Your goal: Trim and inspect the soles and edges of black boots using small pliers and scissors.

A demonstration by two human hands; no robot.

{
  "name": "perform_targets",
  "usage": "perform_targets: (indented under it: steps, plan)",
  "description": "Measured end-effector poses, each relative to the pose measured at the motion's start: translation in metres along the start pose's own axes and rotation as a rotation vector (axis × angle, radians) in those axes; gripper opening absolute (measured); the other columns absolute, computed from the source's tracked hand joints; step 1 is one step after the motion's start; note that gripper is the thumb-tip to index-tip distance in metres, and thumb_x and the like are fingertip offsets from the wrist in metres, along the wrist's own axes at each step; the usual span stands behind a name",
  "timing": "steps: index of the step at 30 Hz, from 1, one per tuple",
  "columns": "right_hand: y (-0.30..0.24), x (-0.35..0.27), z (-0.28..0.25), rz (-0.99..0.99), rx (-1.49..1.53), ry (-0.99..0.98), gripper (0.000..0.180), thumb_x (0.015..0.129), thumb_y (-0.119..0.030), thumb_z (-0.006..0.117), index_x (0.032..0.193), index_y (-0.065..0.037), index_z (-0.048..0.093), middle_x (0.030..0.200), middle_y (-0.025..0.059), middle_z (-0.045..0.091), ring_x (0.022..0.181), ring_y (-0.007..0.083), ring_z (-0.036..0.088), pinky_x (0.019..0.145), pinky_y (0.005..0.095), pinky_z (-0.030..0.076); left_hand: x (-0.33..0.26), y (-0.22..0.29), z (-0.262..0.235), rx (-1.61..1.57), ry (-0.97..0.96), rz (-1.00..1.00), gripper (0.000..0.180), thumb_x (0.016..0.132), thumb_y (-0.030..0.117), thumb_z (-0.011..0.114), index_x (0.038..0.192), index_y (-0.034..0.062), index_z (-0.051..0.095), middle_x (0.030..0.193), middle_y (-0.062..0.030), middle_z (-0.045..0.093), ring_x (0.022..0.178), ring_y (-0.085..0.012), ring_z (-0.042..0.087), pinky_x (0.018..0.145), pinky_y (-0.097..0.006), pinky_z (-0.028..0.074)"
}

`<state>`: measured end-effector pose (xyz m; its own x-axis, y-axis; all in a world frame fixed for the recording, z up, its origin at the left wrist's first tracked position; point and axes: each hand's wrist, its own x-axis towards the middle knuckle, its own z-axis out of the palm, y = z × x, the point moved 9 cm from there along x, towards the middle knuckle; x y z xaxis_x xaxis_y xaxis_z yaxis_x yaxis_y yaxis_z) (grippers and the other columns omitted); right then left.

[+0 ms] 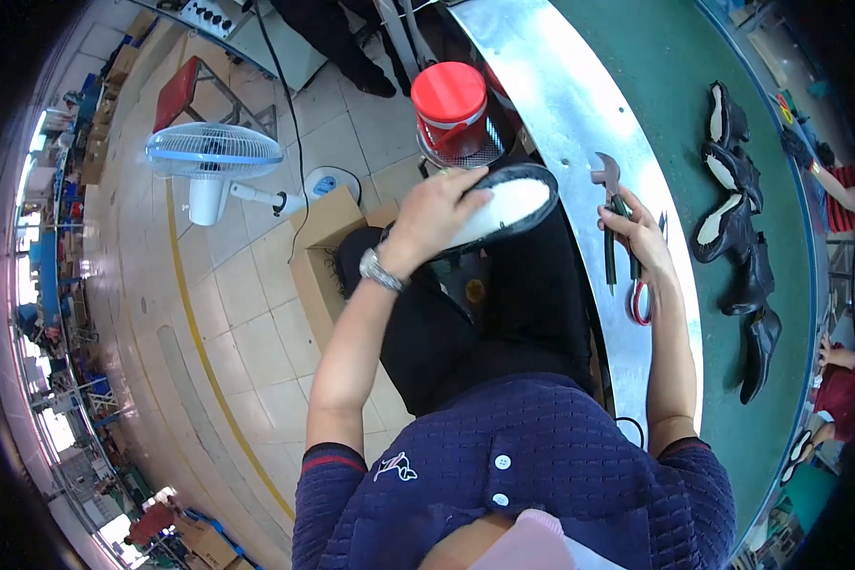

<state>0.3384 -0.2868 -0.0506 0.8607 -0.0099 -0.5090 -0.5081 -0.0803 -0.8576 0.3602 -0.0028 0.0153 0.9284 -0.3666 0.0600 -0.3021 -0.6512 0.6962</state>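
My left hand (434, 220) is closed on a black shoe upper (540, 211) with a white sole side (511, 207) facing up, held above my lap. A metal watch circles that wrist. On the narrow metal bench to the right, my right hand (644, 236) has its fingers bent round the dark handles of lasting pincers (607, 174), whose metal jaws point away from me. Just under that hand lies a pair of scissors with red handles (641, 304), its blades mostly hidden.
Several black shoes (731, 226) lie in a row on the green belt (636, 57) beyond the metal bench (541, 71). A red lidded bucket (449, 100) stands ahead. To the left are an open cardboard box (312, 285), a fan (214, 152) and a red stool (177, 93). Other people work across the belt.
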Motion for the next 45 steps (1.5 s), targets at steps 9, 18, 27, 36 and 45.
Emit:
perform_targets:
  steps: [9,18,27,36,45]
  plan:
    - [-0.073,-0.034,0.094,-0.114,-0.355,-0.626,0.058,0.092,-0.007,0.055,0.147,-0.008,0.034,0.104,0.0094,0.066,0.096,0.0143,0.060,0.090,0.0296,0.046,0.031,-0.039,-0.019,0.192,0.111,-0.286,0.032,0.093,0.034,0.057,0.092,0.0042,0.068,0.084,-0.0225,0.065,0.076,-0.0402,0.063,0.065,-0.046,0.047]
    - [-0.086,-0.026,0.148,0.074,-0.700,-0.875,0.057,0.095,-0.010,0.052,0.147,-0.009,0.029,0.094,0.0079,0.062,0.083,0.0135,0.061,0.073,0.0298,0.053,-0.027,0.025,0.006,0.253,0.130,-0.038,0.082,0.063,0.024,0.084,0.129,-0.0058,0.046,0.125,-0.0193,0.055,0.118,-0.0351,0.051,0.103,-0.042,0.038]
    - [-0.080,-0.058,0.131,-0.460,-0.860,-0.501,0.052,0.092,-0.012,0.056,0.137,0.000,0.033,0.084,0.0326,0.061,0.080,0.0500,0.059,0.067,0.0550,0.046,-0.046,0.036,0.011,0.258,0.305,0.031,0.087,0.061,0.022,0.086,0.134,-0.0034,0.046,0.126,-0.0190,0.057,0.119,-0.0329,0.052,0.104,-0.042,0.038]
    - [-0.128,-0.057,0.142,-0.612,-1.465,-0.586,0.053,0.088,-0.008,0.059,0.138,-0.004,0.040,0.076,0.0245,0.064,0.070,0.0435,0.063,0.065,0.0521,0.048,-0.052,0.036,0.014,0.528,0.408,0.221,0.078,0.068,0.030,0.081,0.130,-0.0072,0.050,0.124,-0.0226,0.058,0.115,-0.0349,0.055,0.099,-0.043,0.043]
    - [-0.120,-0.023,0.151,-0.653,-1.290,-0.318,0.056,0.093,-0.017,0.053,0.144,-0.010,0.030,0.070,0.0260,0.062,0.069,0.0469,0.061,0.064,0.0555,0.046,-0.046,0.033,0.018,0.558,0.387,0.218,0.070,0.073,0.031,0.077,0.127,-0.0081,0.053,0.121,-0.0248,0.058,0.113,-0.0370,0.056,0.097,-0.043,0.044]
